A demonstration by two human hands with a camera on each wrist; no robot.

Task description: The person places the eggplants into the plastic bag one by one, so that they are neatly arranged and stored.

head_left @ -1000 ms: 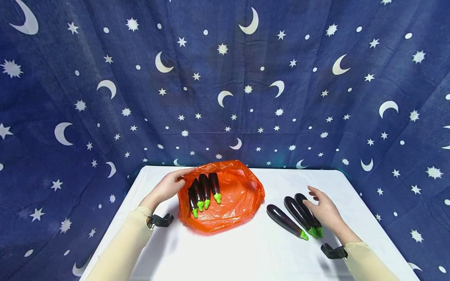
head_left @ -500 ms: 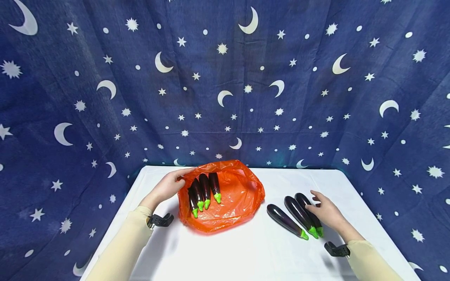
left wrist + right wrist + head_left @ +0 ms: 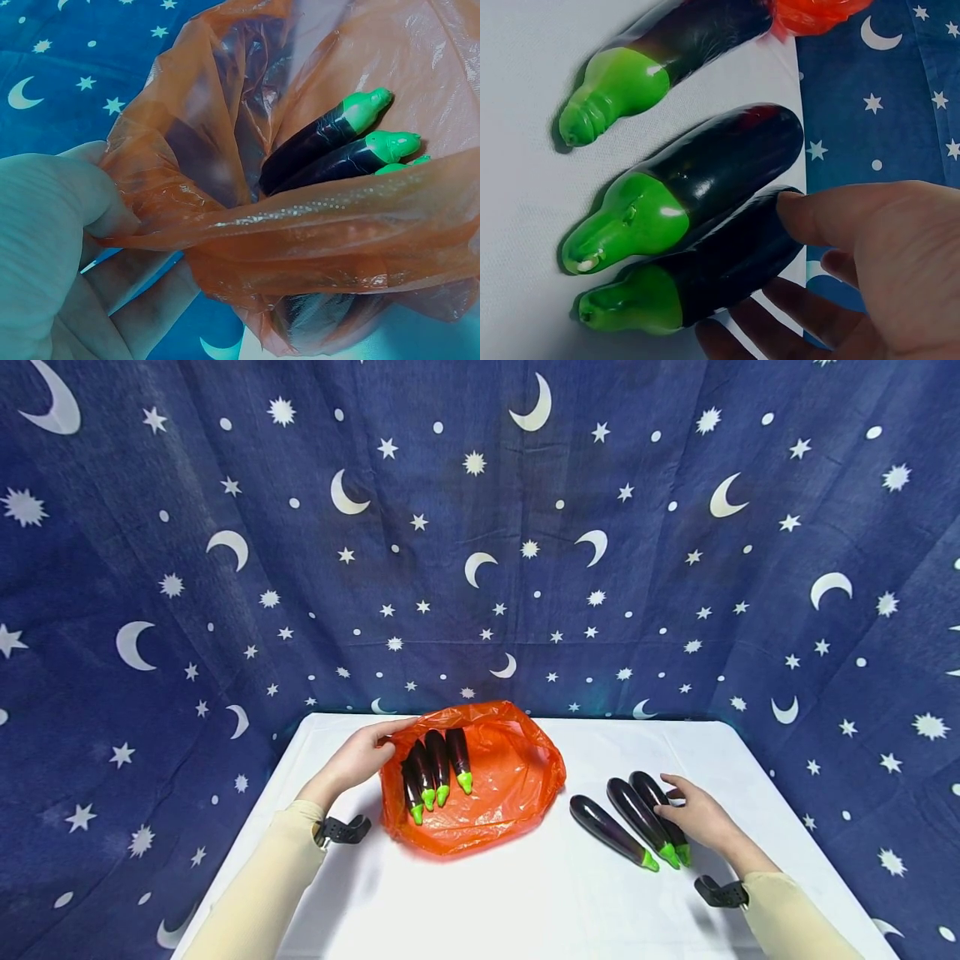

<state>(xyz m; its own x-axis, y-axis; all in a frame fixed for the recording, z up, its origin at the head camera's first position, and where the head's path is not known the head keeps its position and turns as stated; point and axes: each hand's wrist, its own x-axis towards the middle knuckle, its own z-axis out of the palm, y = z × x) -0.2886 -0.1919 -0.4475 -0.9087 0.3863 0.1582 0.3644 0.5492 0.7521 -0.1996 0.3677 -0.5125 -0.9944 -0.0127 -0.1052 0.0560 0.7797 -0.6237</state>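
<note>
My left hand (image 3: 358, 758) pinches the left rim of an orange plastic bag (image 3: 502, 802), thumb inside and fingers behind, as the left wrist view confirms. Several dark eggplants with green stem ends, among them one eggplant (image 3: 457, 752), lie inside the bag's left half. To the right, three more eggplants lie on the cloth: a left eggplant (image 3: 607, 828), a middle eggplant (image 3: 720, 165) and a right eggplant (image 3: 735, 259). My right hand (image 3: 697, 814) grips the right eggplant, thumb on one side and fingers along the other. That eggplant still lies on the table.
A white cloth covers the table (image 3: 480, 910). Dark blue fabric (image 3: 480, 568) with moons and stars hangs behind and at both sides. A stretch of white cloth separates the bag from the loose eggplants.
My right hand has shifted slightly right and toward me, and its thumb has come down between the middle and right eggplants. The left hand and the bag have stayed in place.
</note>
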